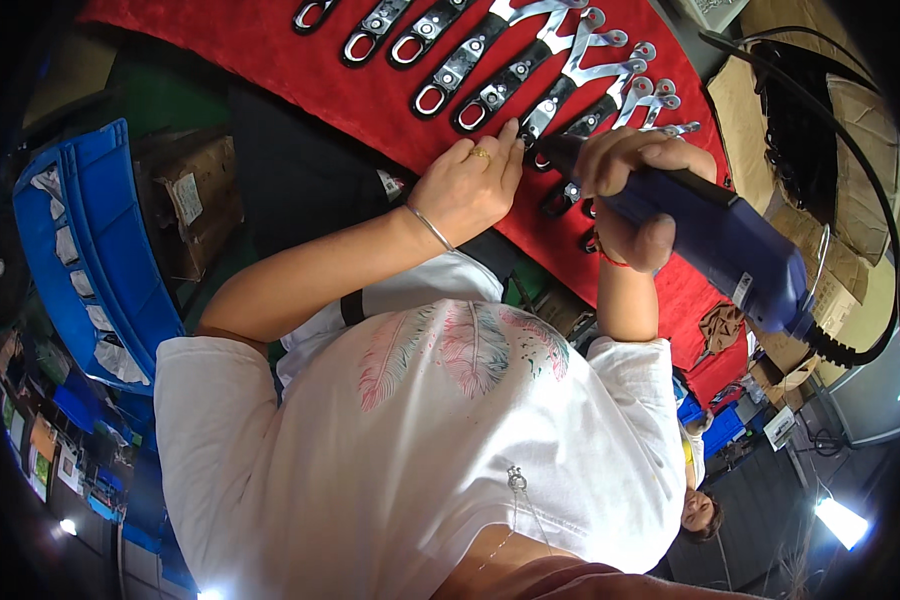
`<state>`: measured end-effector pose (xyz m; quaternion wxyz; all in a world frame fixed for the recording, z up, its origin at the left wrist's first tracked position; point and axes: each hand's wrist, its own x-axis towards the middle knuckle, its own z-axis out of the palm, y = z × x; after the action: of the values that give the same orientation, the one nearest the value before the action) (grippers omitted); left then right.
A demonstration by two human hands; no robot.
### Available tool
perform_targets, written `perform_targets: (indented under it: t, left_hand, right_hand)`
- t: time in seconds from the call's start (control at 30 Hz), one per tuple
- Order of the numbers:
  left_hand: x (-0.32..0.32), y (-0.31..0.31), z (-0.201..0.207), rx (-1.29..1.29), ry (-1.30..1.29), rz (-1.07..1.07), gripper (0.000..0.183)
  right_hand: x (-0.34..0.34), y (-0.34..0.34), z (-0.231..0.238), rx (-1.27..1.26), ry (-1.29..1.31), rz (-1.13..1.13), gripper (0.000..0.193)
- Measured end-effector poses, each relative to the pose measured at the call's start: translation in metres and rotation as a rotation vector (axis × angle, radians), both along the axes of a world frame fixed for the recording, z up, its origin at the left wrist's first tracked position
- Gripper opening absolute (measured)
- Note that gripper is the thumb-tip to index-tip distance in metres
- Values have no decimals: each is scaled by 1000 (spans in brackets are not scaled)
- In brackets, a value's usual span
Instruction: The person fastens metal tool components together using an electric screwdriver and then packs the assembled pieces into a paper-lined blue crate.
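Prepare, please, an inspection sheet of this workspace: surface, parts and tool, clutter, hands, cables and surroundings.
Surface: red cloth, spread under the parts.
Parts: black-and-silver parts in a row, several with forked silver arms; exact count unclear, some are covered.
Tool: dark blue power tool, its tip among the parts.
Clutter: crumpled brown cloth at the right.
Left hand: fingertips at one part; firmness of grip unclear.
Right hand: wrapped around the tool.
Cables: thick black cable from the tool's rear, curving up at the right.
Surroundings: blue crate and cardboard box at left; lit lamp at lower right.
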<state>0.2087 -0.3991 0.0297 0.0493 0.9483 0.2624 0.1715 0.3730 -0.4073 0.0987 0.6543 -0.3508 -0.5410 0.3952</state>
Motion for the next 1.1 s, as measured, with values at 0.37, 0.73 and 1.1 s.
perform_targets:
  t: [0.37,0.73,1.1]
  left_hand:
    - [-15,21,12,-142,-157,44,37]
    - [-22,36,4,-40,7,133,36]
    - [-17,30,5,94,165,104,42]
  right_hand:
    - [13,39,7,66,144,-72,49]
    - [12,60,-6,20,129,-48,49]
    - [11,66,-8,17,15,45,49]
